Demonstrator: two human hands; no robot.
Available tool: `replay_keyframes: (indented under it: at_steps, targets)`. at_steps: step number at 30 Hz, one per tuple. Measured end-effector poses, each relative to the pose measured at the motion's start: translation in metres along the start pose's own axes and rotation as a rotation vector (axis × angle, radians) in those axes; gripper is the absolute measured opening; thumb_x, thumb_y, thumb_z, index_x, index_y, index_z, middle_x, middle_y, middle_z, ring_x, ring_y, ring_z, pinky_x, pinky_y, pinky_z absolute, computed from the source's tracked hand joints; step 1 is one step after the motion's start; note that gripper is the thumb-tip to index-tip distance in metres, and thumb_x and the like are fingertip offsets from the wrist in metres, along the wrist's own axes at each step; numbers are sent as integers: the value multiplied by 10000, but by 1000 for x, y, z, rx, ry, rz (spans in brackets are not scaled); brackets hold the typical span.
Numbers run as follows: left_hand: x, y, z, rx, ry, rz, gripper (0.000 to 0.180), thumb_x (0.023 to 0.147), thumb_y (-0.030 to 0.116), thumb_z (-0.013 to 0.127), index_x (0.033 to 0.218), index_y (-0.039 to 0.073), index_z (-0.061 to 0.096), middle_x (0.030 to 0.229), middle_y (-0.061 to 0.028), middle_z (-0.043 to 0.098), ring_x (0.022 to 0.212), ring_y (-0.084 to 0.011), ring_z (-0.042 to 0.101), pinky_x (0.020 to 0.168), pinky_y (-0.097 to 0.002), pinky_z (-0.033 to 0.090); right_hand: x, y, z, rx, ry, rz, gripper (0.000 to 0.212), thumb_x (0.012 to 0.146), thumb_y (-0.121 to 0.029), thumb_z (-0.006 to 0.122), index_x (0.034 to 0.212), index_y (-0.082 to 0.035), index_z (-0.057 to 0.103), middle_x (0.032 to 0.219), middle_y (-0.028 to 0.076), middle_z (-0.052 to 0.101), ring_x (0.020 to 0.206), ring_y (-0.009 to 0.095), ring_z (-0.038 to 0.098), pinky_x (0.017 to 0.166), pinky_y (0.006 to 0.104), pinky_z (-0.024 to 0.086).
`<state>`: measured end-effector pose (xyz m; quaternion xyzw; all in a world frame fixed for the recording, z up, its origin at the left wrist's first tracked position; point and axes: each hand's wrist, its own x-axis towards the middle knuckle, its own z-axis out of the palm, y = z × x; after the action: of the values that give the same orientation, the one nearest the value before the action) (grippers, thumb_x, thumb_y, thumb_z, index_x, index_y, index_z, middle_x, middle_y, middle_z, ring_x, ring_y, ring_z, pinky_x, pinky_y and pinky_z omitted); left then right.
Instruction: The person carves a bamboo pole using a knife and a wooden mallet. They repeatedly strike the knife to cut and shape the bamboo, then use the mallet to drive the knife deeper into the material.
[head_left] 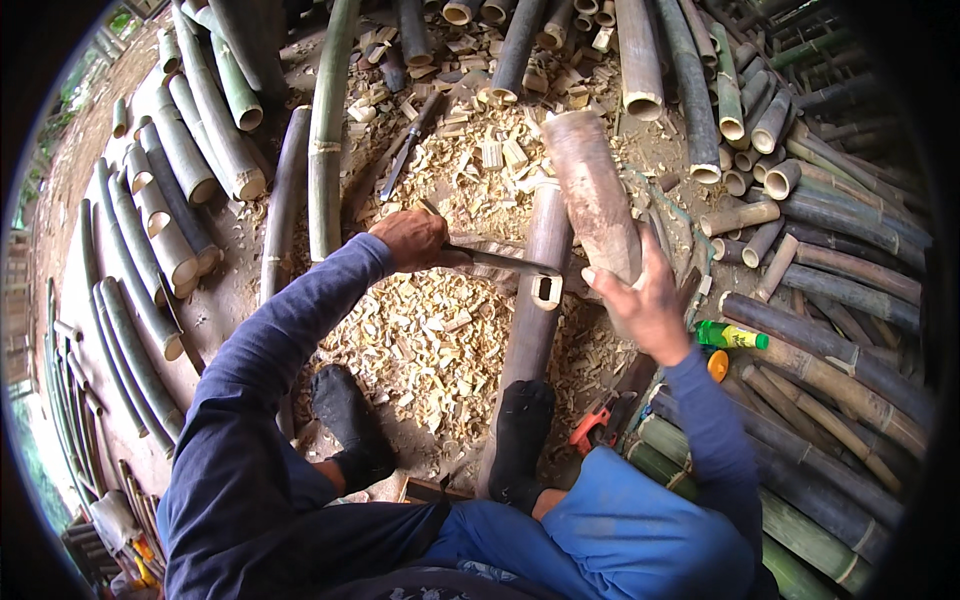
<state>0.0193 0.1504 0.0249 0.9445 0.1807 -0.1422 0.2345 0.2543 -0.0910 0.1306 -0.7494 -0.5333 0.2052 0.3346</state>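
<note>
A Bamboo Pole [527, 340] and a Fat Wooden Club [590, 185]

The two hands are apart, and each one is wrapped around something. The left hand [412, 240] grips a long, dark metal tool [505, 262]. The tool points to the right, and its tip is at the pole, right by a small cut hole [557, 291]. I cannot tell if the tip touches. The right hand [645, 295] holds the club by its near end. The club looks a bit blurry.

The pole is in the middle, pointing away from the person. The right foot [522, 430], in a black sock, is on the near part of it. The left foot [352, 420] is on the ground. Lots of curly wood chips [420, 345] lie between the feet and beyond. A green bottle [728, 335] lies on the right, near more bamboo [845, 385]. Other poles [215, 140] lie on the left.
</note>
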Motion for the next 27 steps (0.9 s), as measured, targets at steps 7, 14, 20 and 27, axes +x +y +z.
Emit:
replay_keyframes:
  at_steps: [7,14,20,27]
  targets:
    - [22,-2,1,-90,-190,-8,755,879,753,625,732,26,762,704,-149,701,702,-329,717,712,-458,572,26,8,-14,-126,-411,239,890,790,-345,797,1432,144,423,1318,304,612,1195,378,641,1056,428,491]
    - [29,-9,-2,-158,-314,-21,751,885,743,631,718,24,768,699,-126,718,702,-298,717,749,-432,581,6,4,18,55,-171,203,711,825,-341,758,1320,63,444,1101,234,633,954,361,666,915,478,556]
    - [-25,3,48,172,219,199,612,982,651,558,700,109,606,530,-16,541,429,-143,520,376,-346,429,-5,35,-8,-48,-309,331,729,827,-324,764,1367,89,499,1320,248,619,1210,297,627,1078,371,471]
    - [-15,39,40,-51,167,104,589,1004,610,560,735,116,733,476,-26,496,372,-137,417,367,-367,352,-34,15,-54,590,-167,554,610,860,-198,712,1401,6,516,1262,100,647,1151,196,613,1004,326,485]
